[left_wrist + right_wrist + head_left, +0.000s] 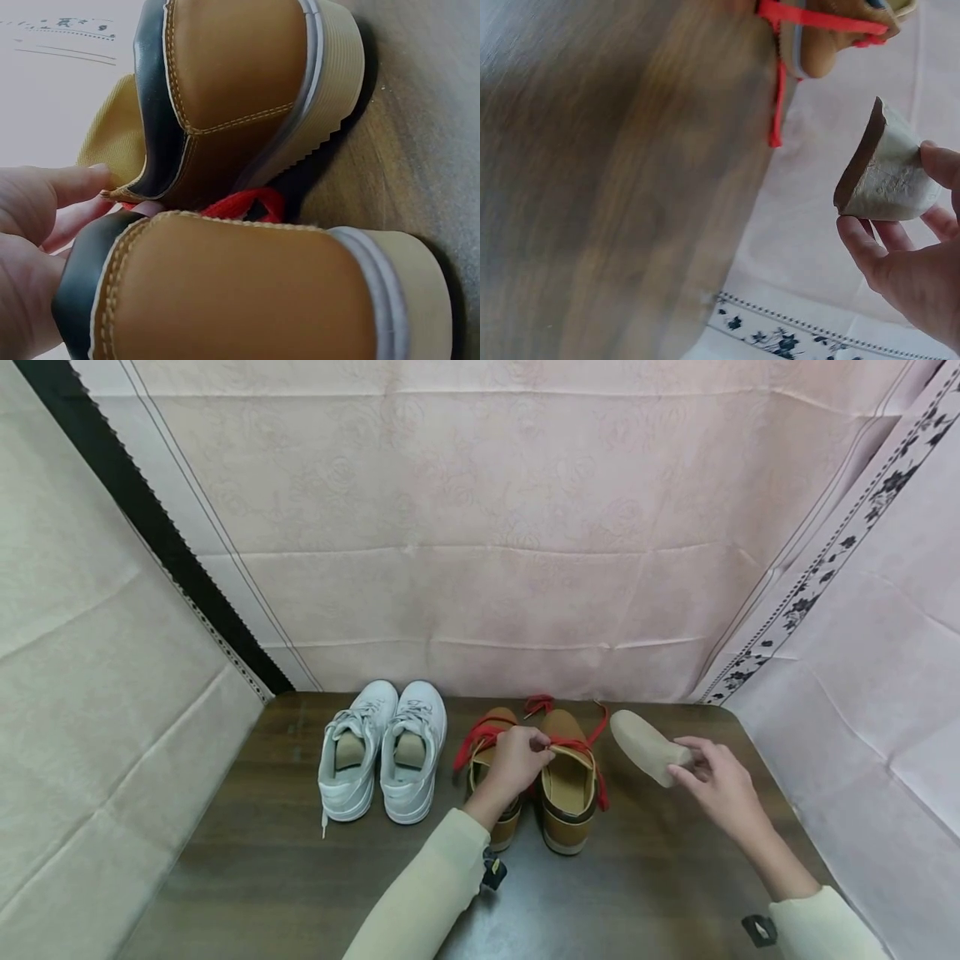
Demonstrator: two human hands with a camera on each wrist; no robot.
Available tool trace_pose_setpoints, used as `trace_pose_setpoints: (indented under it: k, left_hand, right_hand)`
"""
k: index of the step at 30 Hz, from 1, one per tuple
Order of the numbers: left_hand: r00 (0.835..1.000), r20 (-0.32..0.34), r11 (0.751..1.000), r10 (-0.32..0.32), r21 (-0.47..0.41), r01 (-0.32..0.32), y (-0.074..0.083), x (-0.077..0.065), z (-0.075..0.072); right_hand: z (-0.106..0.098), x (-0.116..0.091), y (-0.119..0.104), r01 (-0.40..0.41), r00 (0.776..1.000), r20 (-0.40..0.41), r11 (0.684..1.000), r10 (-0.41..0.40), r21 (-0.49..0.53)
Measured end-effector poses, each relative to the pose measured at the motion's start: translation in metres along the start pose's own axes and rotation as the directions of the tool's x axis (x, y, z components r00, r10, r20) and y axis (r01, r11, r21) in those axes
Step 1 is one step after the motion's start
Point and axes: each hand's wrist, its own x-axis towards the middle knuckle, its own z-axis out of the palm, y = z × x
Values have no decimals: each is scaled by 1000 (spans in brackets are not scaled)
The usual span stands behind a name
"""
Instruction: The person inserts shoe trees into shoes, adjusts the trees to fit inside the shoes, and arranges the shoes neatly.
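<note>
My right hand [720,783] holds a beige moulded shoe insert [643,745] by its narrow end, raised beside the brown shoes. In the right wrist view the insert [892,169] shows a hollow, open edge, with thumb and fingers on either side. My left hand [516,762] reaches over the left brown shoe [504,833] and pinches the upper edge of the right brown shoe [567,828] near its tongue. Close up, the fingertips grip the collar corner beside the yellowish tongue [120,135]. Red laces [600,727] hang loose around the shoes. The left shoe's opening is partly hidden by my hand.
A pair of white sneakers [408,793] stands to the left, a beige insert [409,749] visible in each. All shoes point away on the dark wooden table [247,860]. Pale patterned cloth [480,527] rises behind the table and at both sides.
</note>
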Motion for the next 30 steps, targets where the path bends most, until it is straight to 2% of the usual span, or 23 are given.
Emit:
trace_pose_setpoints:
  k: [8,13,21,30]
  left_hand:
    - [1000,-8,1000,4,4,-4,-1,1,1]
    - [1000,-5,1000,9,-16,-9,-3,1,2]
    - [1000,2,999,0,-37,0,-2,1,1]
    - [1000,9,999,-3,-46,3,-1,1,1]
  right_hand:
    - [-9,-5,-28,82,997,-1,996,-82,-27]
    - [-13,-6,-45,119,993,4,993,-119,-10]
    - [-24,-9,-72,242,970,-5,969,-242,-60]
    - [-33,-16,-102,295,955,49,954,-292,-54]
